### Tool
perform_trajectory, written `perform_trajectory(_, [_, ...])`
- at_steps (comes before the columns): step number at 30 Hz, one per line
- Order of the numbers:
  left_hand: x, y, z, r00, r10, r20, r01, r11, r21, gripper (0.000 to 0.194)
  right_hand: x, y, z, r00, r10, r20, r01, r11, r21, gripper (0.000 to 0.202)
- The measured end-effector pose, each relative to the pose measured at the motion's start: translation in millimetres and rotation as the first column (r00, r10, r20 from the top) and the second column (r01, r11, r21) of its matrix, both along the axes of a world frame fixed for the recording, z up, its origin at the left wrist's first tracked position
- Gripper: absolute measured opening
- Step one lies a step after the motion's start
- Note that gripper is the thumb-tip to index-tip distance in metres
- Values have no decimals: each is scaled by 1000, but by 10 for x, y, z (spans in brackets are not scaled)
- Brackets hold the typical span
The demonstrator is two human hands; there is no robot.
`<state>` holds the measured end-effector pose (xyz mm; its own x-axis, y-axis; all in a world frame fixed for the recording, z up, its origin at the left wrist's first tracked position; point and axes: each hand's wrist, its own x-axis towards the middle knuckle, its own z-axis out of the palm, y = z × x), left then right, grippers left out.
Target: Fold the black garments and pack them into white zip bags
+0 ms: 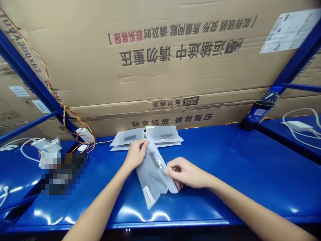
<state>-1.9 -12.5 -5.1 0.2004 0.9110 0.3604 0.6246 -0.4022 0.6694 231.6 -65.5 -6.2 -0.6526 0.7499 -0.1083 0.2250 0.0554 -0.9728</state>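
Observation:
A frosted plastic bag (153, 169) with a dark printed patch and a white label at its lower corner is held tilted above the blue shelf. My left hand (136, 154) pinches its upper left edge between thumb and fingers. On the other side, my right hand (184, 172) is closed on the bag's right edge, fingers curled. What the bag contains, if anything, I cannot make out. Just behind the left hand lie similar frosted bags in two stacks, a left stack (122, 136) and a right stack (168, 135), side by side against the cardboard.
Large cardboard (160, 77) with printed characters stands behind the blue shelf (225, 160). At the right upright are a dark cylindrical container (255, 113) and a bottle with a blue cap (273, 93). White adapters (85, 135), twisted wires and a pixelated dark object (65, 174) lie left.

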Motion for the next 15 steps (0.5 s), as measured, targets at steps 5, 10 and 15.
perform_trajectory(5, [-137,84,-29,999,28,-28,-27,1000,16,41,179,-60,110,928,315,197,-303,949,-88,43])
perform_trajectory(10, [-36,7,-77,998,13,-57,-13,1000,11,41,168,58,31,987,-154,39,146,977,154,43])
perform_trajectory(15, [173,-175,-53,991,-66,-112,68,997,21,38,91,92,-17,989,-142,42,136,985,105,42])
